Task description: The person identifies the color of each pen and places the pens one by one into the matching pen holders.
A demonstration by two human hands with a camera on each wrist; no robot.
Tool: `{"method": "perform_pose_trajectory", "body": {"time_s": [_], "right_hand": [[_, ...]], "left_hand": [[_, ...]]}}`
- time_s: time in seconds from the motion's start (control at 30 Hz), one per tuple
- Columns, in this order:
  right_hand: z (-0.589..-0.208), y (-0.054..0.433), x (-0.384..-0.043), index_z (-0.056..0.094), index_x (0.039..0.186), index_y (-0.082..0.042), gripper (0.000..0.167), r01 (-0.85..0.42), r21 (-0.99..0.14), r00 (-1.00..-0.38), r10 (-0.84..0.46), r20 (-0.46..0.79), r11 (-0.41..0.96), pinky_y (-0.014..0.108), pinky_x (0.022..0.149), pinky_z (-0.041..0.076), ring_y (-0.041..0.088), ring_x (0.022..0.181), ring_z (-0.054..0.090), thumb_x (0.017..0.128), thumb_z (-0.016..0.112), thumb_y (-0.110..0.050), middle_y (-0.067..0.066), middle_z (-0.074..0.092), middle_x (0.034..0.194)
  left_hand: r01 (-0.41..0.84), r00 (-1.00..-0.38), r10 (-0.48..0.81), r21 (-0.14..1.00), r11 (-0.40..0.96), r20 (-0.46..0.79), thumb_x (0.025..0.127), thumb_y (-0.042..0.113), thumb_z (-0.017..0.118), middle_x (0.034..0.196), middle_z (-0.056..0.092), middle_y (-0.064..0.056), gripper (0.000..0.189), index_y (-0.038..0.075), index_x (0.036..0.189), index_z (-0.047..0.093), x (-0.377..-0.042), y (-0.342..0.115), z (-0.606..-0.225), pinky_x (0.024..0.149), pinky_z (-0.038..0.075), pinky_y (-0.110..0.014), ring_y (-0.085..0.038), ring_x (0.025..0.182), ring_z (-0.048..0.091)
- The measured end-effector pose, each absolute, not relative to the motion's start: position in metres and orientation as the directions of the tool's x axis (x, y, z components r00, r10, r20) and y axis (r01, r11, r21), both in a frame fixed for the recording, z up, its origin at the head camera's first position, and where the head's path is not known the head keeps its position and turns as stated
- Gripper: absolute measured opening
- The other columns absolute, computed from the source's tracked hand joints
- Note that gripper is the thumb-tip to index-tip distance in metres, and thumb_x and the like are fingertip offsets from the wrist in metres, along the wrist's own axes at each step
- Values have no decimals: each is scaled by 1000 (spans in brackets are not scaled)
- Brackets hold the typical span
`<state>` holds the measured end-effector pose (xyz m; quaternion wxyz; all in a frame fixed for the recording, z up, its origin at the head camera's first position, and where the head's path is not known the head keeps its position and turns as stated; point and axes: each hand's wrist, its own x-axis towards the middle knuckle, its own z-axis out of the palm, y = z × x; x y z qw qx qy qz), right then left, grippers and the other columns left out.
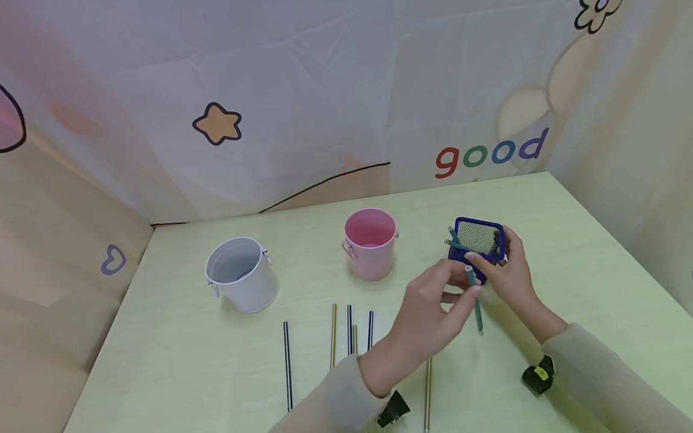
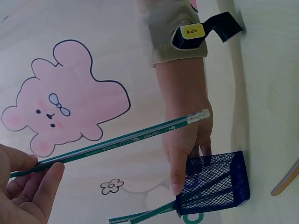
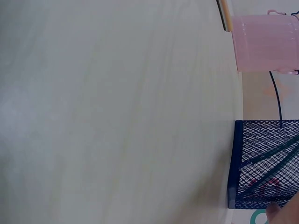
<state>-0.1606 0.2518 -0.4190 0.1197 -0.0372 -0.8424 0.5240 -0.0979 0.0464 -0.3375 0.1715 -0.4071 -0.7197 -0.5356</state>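
My left hand [image 1: 425,310] pinches a green striped pencil [image 2: 112,143] between thumb and fingers. Its eraser end points away from the hand in the left wrist view. My right hand [image 1: 511,279] grips a blue mesh pen holder [image 1: 480,237] by its side, with the thumb along the near face. The holder stands at the right of the table. Two more green pencils [image 2: 145,215] lean inside, their ends sticking out past the rim. In the right wrist view, the mesh wall [image 3: 261,133] shows them crossing within; most of that hand is out of frame.
A pink bucket [image 1: 373,258] stands left of the holder, and a white bucket [image 1: 251,288] farther left. Several dark-striped pencils [image 1: 287,364] and gold ones [image 1: 429,394] lie on the near table [image 1: 178,361], some partly hidden by my left arm. A printed cloth hangs behind.
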Motion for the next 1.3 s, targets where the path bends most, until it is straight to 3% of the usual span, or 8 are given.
{"method": "perform_pose_trajectory", "body": {"time_s": [0.17, 0.3, 0.5, 0.63, 0.87, 1.1, 1.2, 1.3], "right_hand": [[-418, 252, -161, 12, 148, -2, 84, -69, -890, -968, 184, 169, 451, 54, 102, 37, 34, 124, 38, 90, 65, -30, 23, 32, 143], [-418, 253, -161, 13, 148, -3, 83, -76, -886, -968, 179, 175, 457, 33, 101, 44, 32, 123, 39, 89, 65, -29, 22, 33, 141], [-419, 254, -161, 11, 149, -2, 84, -70, -888, -970, 176, 167, 454, 23, 96, 46, 35, 125, 38, 90, 65, -29, 23, 32, 142], [-419, 254, -162, 11, 149, -2, 85, -78, -895, -970, 173, 169, 440, 13, 91, 44, 36, 125, 38, 89, 66, -27, 24, 31, 143], [-419, 254, -162, 12, 149, -3, 81, -93, -893, -968, 170, 184, 440, 45, 103, 40, 33, 125, 36, 90, 65, -22, 22, 30, 144], [-419, 253, -164, 13, 148, -1, 82, -81, -895, -968, 180, 176, 439, 54, 103, 37, 35, 126, 35, 90, 65, -25, 24, 28, 144], [-420, 252, -163, 14, 148, 0, 82, -88, -892, -963, 190, 190, 444, 34, 103, 42, 32, 122, 38, 89, 66, -24, 24, 30, 142], [-421, 252, -162, 17, 147, 0, 80, -97, -886, -959, 195, 204, 453, 14, 93, 43, 27, 119, 39, 88, 67, -21, 23, 34, 139]], "left_hand": [[780, -597, 373, 623, 63, 710, 87, -1, 63, 91, 62, -15, 18, -1, 100, 51, -99, 43, -332, 74, 49, -8, -21, 85, 66], [793, -584, 343, 607, 47, 736, 87, -3, 63, 92, 62, -15, 19, -3, 101, 51, -99, 43, -327, 75, 49, -9, -20, 85, 67], [824, -549, 310, 566, 40, 776, 86, -5, 63, 94, 63, -15, 20, -4, 102, 52, -99, 46, -323, 75, 50, -9, -18, 84, 67], [819, -559, 276, 573, 33, 782, 85, -5, 64, 94, 63, -15, 22, -4, 103, 52, -100, 46, -322, 74, 50, -10, -19, 84, 67], [824, -555, 203, 567, 0, 807, 84, -8, 65, 94, 63, -18, 23, -4, 102, 52, -104, 45, -323, 77, 52, -15, -23, 87, 67], [825, -555, 154, 565, -23, 817, 82, -9, 66, 92, 64, -19, 24, -4, 101, 51, -109, 46, -327, 76, 54, -18, -26, 85, 67], [811, -573, 129, 582, -55, 810, 83, -10, 64, 94, 66, -21, 24, -4, 103, 51, -111, 46, -328, 75, 55, -21, -28, 86, 66], [798, -587, 102, 596, -95, 803, 84, -10, 63, 96, 65, -23, 24, -4, 103, 50, -112, 45, -330, 74, 56, -25, -31, 86, 65]]}}
